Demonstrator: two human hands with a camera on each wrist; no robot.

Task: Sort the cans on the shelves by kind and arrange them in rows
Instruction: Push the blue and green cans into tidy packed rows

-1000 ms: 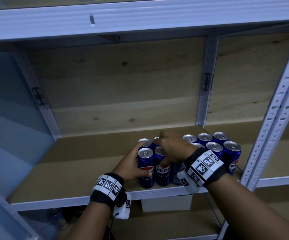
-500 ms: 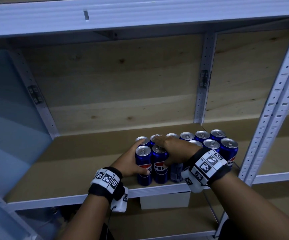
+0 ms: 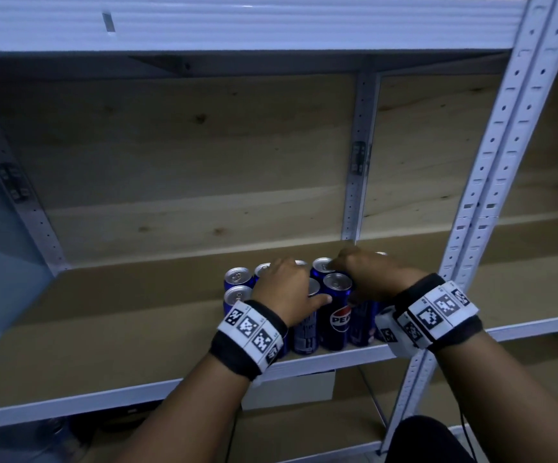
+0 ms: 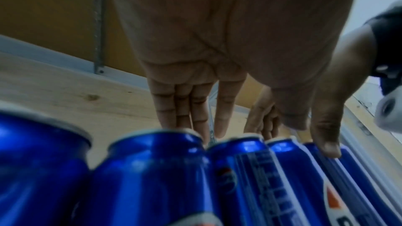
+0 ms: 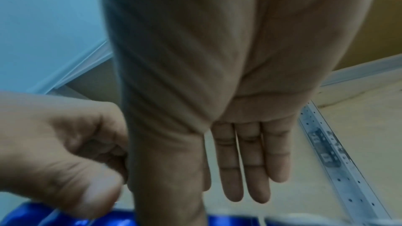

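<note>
Left hand (image 4: 228, 49) reaches out over a row of upright blue cans (image 4: 152, 174), fingers (image 4: 180, 109) straight, tips dipping behind the can tops. Thumb (image 4: 324, 126) touches a can at the right. Wooden shelf (image 4: 65, 92) beneath, right hand's fingers (image 4: 263, 119) just beyond.

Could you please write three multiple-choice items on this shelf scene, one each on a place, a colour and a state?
1. Where do the cans stand?
A. at the shelf's front edge
B. against the back wall
C. on the floor

2. What colour are the cans' bodies?
A. red
B. green
C. blue

3. How are the left hand's fingers?
A. straight, over the can tops
B. clenched in a fist
C. wrapped round a lifted can

Answers: 1 A, the head view shows them by the white front rail; 2 C, blue in every view; 3 A, the left wrist view shows straight fingers above the tops.
</note>
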